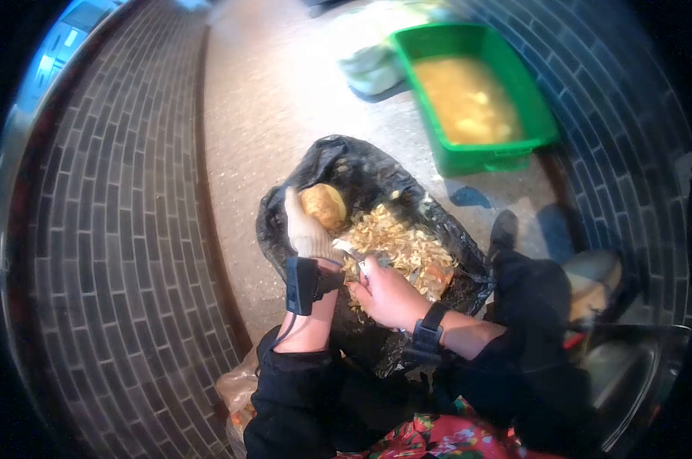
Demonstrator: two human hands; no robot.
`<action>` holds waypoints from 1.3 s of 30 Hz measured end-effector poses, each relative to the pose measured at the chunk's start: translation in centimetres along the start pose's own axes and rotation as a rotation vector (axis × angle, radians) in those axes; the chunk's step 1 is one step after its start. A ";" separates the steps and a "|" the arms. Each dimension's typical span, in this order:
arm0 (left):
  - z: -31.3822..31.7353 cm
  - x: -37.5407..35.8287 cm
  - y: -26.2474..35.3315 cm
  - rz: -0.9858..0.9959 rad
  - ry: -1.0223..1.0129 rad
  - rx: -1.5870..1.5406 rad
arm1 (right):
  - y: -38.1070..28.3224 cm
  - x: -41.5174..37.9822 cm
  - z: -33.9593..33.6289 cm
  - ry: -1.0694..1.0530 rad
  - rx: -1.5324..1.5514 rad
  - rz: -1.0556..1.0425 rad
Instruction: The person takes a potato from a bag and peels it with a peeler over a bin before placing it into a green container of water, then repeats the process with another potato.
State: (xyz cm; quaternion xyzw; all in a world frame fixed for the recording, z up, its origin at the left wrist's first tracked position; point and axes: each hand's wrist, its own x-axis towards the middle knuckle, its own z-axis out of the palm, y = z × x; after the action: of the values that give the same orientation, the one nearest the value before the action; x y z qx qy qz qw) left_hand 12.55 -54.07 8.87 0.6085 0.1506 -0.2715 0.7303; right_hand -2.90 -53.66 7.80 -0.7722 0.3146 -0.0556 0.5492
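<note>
My left hand (310, 233), in a pale knitted glove, is closed round a large yellow-brown potato (324, 205) over the left side of a black plastic bag (346, 157). Just below and to the right, my right hand (388, 294) is bare and grips a small white-handled tool (363, 268); its working end is too blurred to name. Beneath both hands, a heap of potato peelings (399, 239) lies in the opened bag. Black straps circle both wrists, with a dark box on the left one.
A green tub (483, 157) of cloudy yellowish water with pale pieces stands at the upper right, beside a blurred whitish bag (365, 65). Brick walls (124, 222) flank the speckled floor (239, 153). A shoe (593, 279) and metal basin (636, 382) are at right.
</note>
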 end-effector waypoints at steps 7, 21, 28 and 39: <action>-0.8 0.9 0.8 -0.113 -0.272 -0.191 | 0.1 1.5 -4.0 0.128 0.182 -0.039; -1.0 -1.9 1.4 -0.243 -0.516 -0.227 | 0.0 2.6 -5.8 0.172 0.197 -0.114; -1.9 0.9 0.2 -0.120 -0.323 -0.229 | -0.4 1.9 -3.9 0.082 0.116 -0.081; -3.0 4.3 0.5 -0.137 -0.258 -0.465 | -0.8 1.5 -4.0 0.144 0.216 -0.139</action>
State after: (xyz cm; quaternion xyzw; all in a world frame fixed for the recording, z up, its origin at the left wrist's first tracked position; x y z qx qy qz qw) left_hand 16.60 -52.04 6.26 0.3733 0.1555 -0.3536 0.8435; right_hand -3.06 -57.60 9.71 -0.7226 0.2912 -0.1822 0.5998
